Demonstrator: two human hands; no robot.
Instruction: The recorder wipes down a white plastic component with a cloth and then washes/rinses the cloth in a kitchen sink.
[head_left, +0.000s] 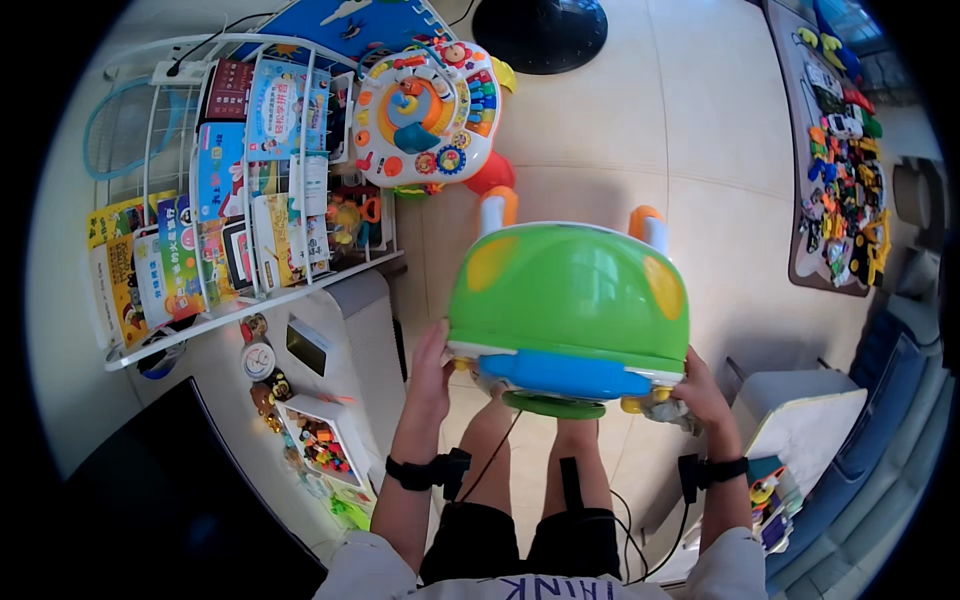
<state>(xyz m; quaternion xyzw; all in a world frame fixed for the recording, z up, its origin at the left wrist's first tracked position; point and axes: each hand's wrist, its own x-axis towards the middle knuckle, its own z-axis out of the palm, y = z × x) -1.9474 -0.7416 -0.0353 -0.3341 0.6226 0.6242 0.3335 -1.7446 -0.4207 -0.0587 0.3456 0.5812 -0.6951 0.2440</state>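
A large plastic children's toy (568, 300) with a rounded green top, yellow patches and a blue bar is held up in front of my legs. My left hand (433, 367) grips its left side near a small yellow knob. On the opposite side my right hand (699, 390) has hold of the lower edge, with a crumpled grey cloth (670, 412) beneath the palm. Two white legs with orange ends stick out at the toy's far side. Below the blue bar shows a dark green curved part (553, 405). The toy's underside is hidden.
A round activity table (427, 112) stands ahead on the left, beside a white wire rack (255, 296) of picture books. A black round base (540, 34) is farther ahead. Several toy vehicles lie on a mat (806, 270) at right. A white-topped table (802, 420) stands near my right arm.
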